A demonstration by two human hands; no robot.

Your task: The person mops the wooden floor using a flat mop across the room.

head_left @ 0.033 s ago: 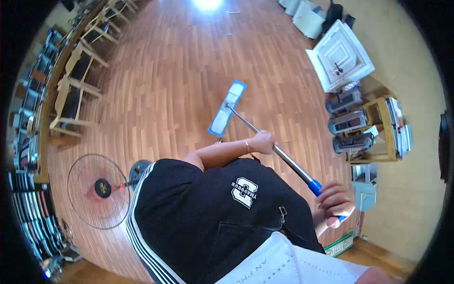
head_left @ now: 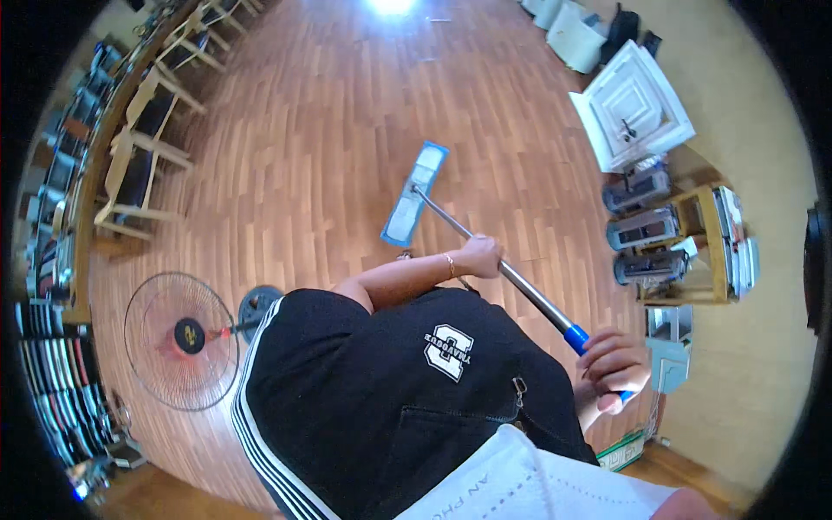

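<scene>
I hold a flat floor mop [head_left: 542, 302] slantwise across my front. My left hand [head_left: 479, 256], with a bracelet at its wrist, is closed round the metal pole partway down. Around the blue grip at the pole's upper end, my right hand [head_left: 615, 366] is wrapped. The long mop head [head_left: 416, 194], white with a blue border, lies flat on the wood-patterned floor [head_left: 321, 173] ahead of me.
A round standing fan [head_left: 182, 341] is close on my left. Wooden chairs [head_left: 130, 182] line a long counter at the left wall. To the right are a white cabinet [head_left: 635, 108], several grey machine-like units [head_left: 643, 227] and a wooden shelf [head_left: 715, 247].
The surroundings sit slightly shifted in the picture. The mop head has moved very little, and both hands keep their grip on the pole.
</scene>
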